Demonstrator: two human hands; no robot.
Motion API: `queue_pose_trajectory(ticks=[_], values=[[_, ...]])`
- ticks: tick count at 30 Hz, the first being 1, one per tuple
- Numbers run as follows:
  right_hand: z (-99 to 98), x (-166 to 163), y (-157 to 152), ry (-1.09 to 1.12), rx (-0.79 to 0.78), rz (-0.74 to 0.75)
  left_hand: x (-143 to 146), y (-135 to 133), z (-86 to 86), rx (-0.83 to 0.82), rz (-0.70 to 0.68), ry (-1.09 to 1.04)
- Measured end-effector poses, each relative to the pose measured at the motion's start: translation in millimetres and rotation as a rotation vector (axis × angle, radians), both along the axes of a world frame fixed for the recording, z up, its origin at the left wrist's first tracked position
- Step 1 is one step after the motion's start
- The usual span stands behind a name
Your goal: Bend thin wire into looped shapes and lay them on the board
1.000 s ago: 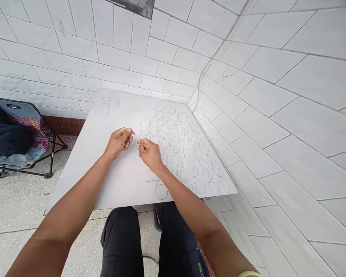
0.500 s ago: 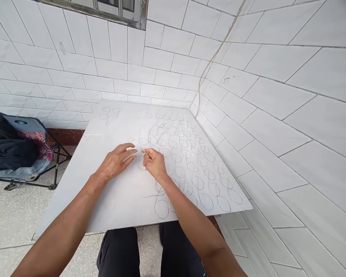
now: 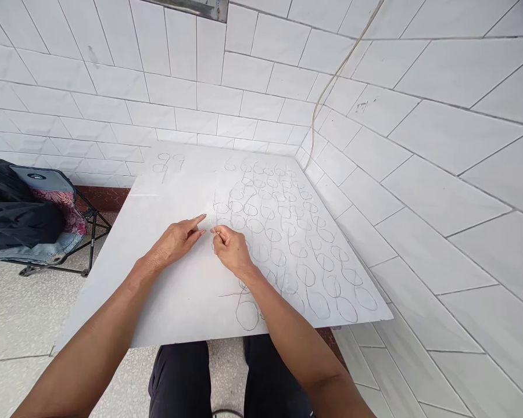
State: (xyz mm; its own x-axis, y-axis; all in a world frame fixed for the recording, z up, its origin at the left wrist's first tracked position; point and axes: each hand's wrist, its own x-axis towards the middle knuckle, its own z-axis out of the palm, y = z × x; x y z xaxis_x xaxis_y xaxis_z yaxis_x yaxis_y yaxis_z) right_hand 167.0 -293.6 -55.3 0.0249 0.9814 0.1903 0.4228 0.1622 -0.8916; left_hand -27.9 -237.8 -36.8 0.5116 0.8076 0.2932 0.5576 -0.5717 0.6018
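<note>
On a large white board [image 3: 126, 278] lie rows of thin looped wires [image 3: 307, 276], mostly on its right half. My right hand [image 3: 233, 248] is pinched shut near the middle of the board. A thin wire [image 3: 213, 224] sticks out from its fingertips; the rest of that wire is hard to make out. Just to the left, my left hand [image 3: 178, 239] has its index finger and thumb stretched apart towards the wire's tip. I see nothing held in it. A single looped wire [image 3: 247, 316] lies by the board's near edge.
A folding chair [image 3: 72, 232] with dark cloth [image 3: 21, 217] on it stands left of the board. White tiled walls [image 3: 261, 104] close off the back and right. A pale cable [image 3: 326, 87] runs down the corner. My knees [image 3: 181, 377] are under the near edge.
The camera view has tilted down slightly and shifted left. My left index finger is straighter now, the other fingers more folded. My right hand keeps its pinch.
</note>
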Motion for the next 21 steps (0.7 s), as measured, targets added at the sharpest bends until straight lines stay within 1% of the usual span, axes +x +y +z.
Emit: queue_pose_trajectory(ticks=[4, 7, 15, 21], values=[[-3.2, -0.5, 1.2, -0.044, 0.036, 0.011, 3.0, -2.7, 2.8, -0.087, -0.002, -0.058], [-3.6, -2.5, 2.6, -0.057, 0.054, 0.018, 5.4, -5.1, 4.6, -0.122, 0.001, -0.086], [-2.6, -6.2, 4.5, -0.074, 0.064, 0.041, 8.9, -7.2, 3.6, -0.129, 0.061, -0.088], [0.4, -6.6, 3.2, -0.109, 0.043, 0.064, 11.2, -8.4, 3.8, -0.142, 0.068, -0.089]])
